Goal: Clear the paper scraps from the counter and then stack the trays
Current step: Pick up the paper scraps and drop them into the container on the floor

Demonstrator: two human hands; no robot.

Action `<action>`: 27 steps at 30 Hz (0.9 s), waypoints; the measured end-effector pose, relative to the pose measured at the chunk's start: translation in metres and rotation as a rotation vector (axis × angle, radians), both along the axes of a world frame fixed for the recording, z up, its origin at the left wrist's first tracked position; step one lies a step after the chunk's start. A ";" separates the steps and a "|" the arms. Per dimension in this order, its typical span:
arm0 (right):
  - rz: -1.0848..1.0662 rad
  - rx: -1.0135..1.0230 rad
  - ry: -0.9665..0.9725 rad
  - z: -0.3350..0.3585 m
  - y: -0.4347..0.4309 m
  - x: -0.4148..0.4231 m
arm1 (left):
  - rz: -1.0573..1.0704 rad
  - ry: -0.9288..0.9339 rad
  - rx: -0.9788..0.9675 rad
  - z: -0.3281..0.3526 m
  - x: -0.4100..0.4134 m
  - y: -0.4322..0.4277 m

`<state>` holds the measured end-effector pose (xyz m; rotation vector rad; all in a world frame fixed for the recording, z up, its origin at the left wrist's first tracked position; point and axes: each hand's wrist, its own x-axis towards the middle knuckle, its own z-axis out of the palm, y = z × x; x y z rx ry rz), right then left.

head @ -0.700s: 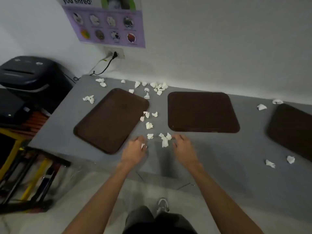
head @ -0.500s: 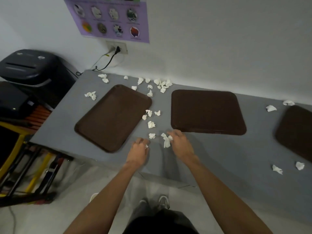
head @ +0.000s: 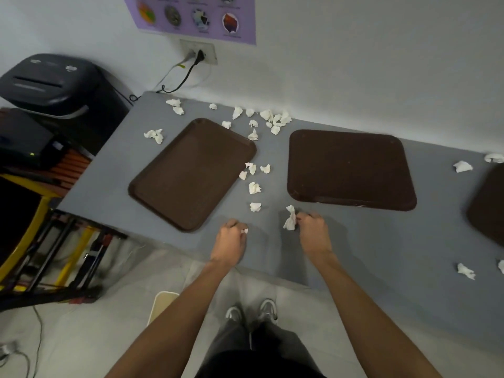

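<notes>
The right hand [head: 313, 233] is noted just off the near-left corner of the mid tray [head: 350, 170], fingers curled, with a long scrap [head: 289, 221] pinched at the fingertips. The left hand [head: 230, 242] is held further left of that corner, closed round a small scrap [head: 244, 231] — only a white tip is shown past the knuckles.

Change against half a second earlier: the long scrap was lying on the counter [head: 381, 241] under the right fingers. It is now gathered up and appears raised, though contact with the surface cannot be ruled out. The left hand's hold is unchanged. One pile fewer is left on the counter.

Judged meaning for the task: the clearing step is barely begun. A loose line [head: 254, 188] of about five scraps is left beside the mid tray's left edge. A wall cluster [head: 274, 120] is left beyond its far-left corner, and further scraps [head: 462, 166] are scattered to its right, far and near. Both hands are occupied, so more must be crammed in or the load dropped somewhere. No bin is identified with certainty — a pale rim [head: 163, 304] on the floor, left of and nearer than the mid tray, may be one.

Stacking is not yet started: the left tray [head: 191, 173], mid tray and right tray [head: 488, 203] are laid apart, each flat on the counter.
</notes>
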<state>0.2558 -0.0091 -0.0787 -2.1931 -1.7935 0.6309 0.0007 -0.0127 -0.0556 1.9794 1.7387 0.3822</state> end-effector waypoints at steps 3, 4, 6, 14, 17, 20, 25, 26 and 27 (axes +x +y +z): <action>-0.098 0.021 0.041 0.009 -0.004 0.002 | 0.060 -0.062 -0.029 0.004 -0.007 -0.008; -0.147 0.032 0.077 0.016 -0.009 0.000 | 0.079 -0.087 -0.022 0.005 -0.010 -0.010; -0.246 0.073 0.164 0.029 -0.021 -0.006 | 0.110 -0.142 -0.002 0.010 -0.019 -0.015; -0.385 0.239 0.327 0.066 -0.073 -0.081 | 0.175 -0.302 0.055 0.029 -0.092 -0.050; -0.349 0.278 0.447 0.083 -0.092 -0.128 | 0.174 -0.350 0.066 0.036 -0.130 -0.071; -0.224 0.237 0.439 0.086 -0.114 -0.182 | 0.174 -0.376 0.060 0.043 -0.177 -0.094; -0.158 0.114 0.408 0.077 -0.151 -0.284 | 0.233 -0.384 0.061 0.039 -0.265 -0.135; -0.139 0.088 0.415 0.073 -0.158 -0.304 | 0.254 -0.392 0.048 0.036 -0.283 -0.144; -0.126 0.061 0.446 0.067 -0.166 -0.324 | 0.274 -0.397 0.036 0.032 -0.300 -0.152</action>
